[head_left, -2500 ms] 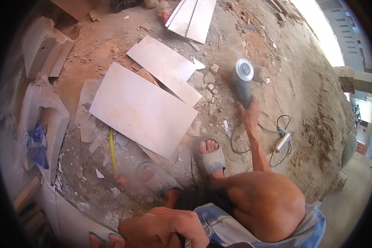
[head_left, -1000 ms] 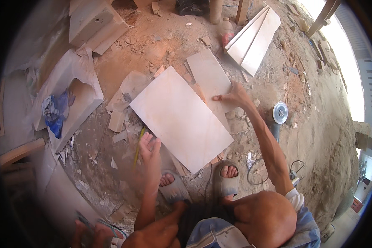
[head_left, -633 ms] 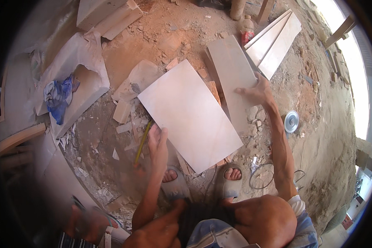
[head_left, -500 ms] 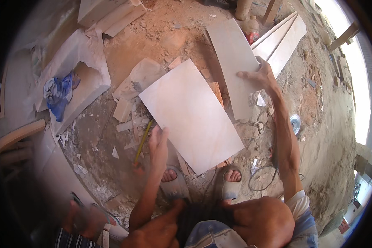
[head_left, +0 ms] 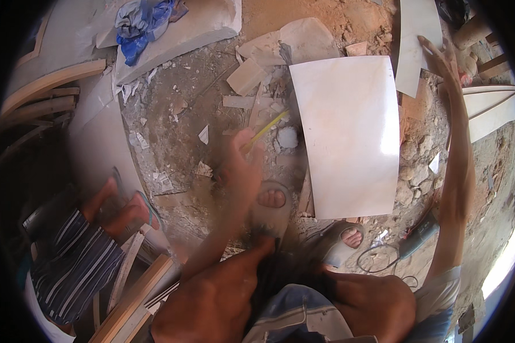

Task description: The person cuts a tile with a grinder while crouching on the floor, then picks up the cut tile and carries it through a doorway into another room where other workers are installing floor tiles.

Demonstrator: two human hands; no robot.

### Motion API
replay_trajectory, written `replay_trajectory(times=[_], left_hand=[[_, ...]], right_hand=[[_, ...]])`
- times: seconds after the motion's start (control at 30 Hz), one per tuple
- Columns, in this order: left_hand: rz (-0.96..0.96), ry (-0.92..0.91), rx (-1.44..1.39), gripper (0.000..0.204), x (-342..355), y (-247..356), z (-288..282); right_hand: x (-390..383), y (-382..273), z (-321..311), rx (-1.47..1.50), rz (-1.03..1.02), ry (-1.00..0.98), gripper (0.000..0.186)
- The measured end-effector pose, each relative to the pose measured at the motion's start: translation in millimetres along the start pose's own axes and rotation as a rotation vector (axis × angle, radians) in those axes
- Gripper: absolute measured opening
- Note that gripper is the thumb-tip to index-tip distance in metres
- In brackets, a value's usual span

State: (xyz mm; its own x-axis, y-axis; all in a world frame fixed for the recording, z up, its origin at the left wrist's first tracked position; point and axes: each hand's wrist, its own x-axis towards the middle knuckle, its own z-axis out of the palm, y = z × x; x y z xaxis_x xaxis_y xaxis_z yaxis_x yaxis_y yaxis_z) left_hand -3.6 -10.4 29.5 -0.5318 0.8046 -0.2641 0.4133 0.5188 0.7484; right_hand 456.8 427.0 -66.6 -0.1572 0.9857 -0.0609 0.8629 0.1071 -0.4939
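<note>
A blurred left hand [head_left: 245, 160] of mine is closed around a yellow measuring tape [head_left: 267, 130], whose strip slants up and right toward the large tile. That pale, glossy rectangular tile [head_left: 349, 137] lies before my feet on broken pieces. At the upper right, my right hand [head_left: 440, 60] grips the edge of a long, narrow tile strip [head_left: 416, 34]. Its thumb rests on the strip's face, and its other fingers are partly hidden. More cut tile strips [head_left: 489, 111] lie beside my right forearm.
A green power tool [head_left: 419, 235] with a looped cable lies by my right foot. Blue cloth [head_left: 143, 28] rests on a pale slab at the upper left. Another person in striped clothing [head_left: 74, 263] sits at lower left near wooden frames [head_left: 134, 300]. Rubble and tile shards cover the ground.
The view has swung, so the scene appears turned and the person at left shows more fully. My left hand, formerly beside the tile's edge, is now on the tape; my right hand remains at the strip.
</note>
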Motion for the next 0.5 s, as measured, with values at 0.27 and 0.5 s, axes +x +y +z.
replay_trajectory(times=[0.27, 0.5], left_hand=[[0.075, -0.157, 0.613, 0.065, 20.1, -38.8, -74.8], [-0.093, -0.088, 0.729, 0.088, -41.7, -93.1, -71.4]], right_hand=[[-78.9, -22.2, -22.6, -0.027, -0.023, 0.034, 0.047], [-298.5, -141.1, -46.1, 0.605, 0.449, -0.566, 0.05]])
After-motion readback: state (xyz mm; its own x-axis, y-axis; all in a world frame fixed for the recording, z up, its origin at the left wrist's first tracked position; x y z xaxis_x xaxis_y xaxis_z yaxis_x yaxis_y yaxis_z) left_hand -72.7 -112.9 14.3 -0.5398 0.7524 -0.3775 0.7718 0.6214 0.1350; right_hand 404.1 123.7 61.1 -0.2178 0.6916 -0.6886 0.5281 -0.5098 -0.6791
